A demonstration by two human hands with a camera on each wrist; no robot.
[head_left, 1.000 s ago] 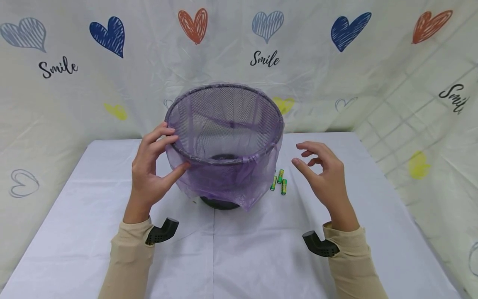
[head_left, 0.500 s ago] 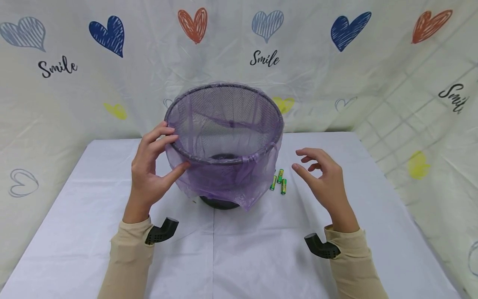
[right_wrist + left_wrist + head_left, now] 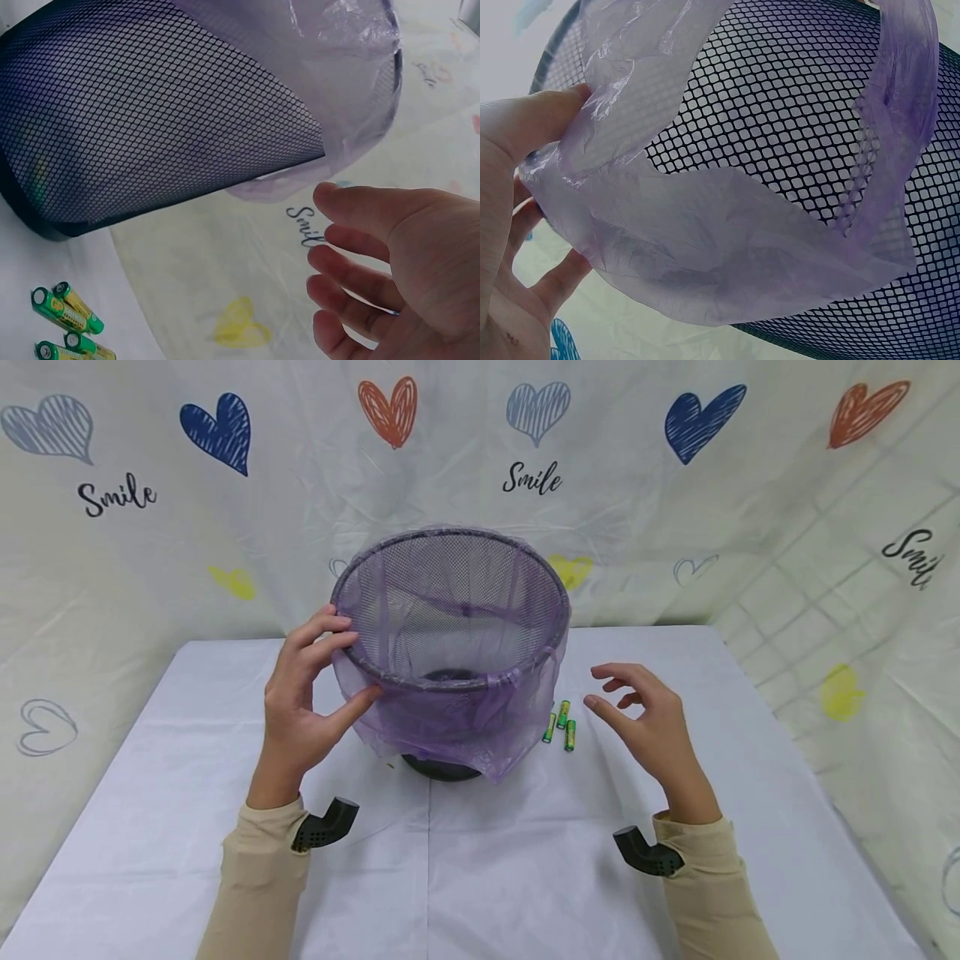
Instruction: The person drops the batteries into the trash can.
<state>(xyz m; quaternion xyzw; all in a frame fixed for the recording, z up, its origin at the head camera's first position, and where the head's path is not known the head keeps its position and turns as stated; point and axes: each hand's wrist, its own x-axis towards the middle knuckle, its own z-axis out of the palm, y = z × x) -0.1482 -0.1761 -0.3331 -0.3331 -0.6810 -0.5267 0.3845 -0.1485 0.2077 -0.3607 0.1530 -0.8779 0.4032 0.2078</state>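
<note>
A black mesh wastebasket [image 3: 442, 770] stands upright on the white cloth, lined with a thin purple bin bag [image 3: 457, 722] folded over its rim. My left hand [image 3: 300, 702] holds the rim at the left, fingertips over the edge and thumb on the outside. In the left wrist view, the bag [image 3: 697, 247] hangs loosely over the mesh beside the thumb [image 3: 544, 116]. My right hand [image 3: 648, 718] hovers right of the basket with loosely bent fingers and holds nothing. Several green AA batteries [image 3: 570, 735] lie between it and the basket, shown closer in the right wrist view.
The white-covered table [image 3: 510, 877] ends at the back against a hanging sheet [image 3: 465, 485] printed with hearts and "Smile". A black camera sits on each sleeve cuff, one on the left [image 3: 326, 824] and one on the right [image 3: 648, 853]. A tiny dark speck lies left of the basket's base.
My right hand has sunk slightly toward the table and shifted a little to the left. The left hand, wastebasket, bag and batteries have stayed put.
</note>
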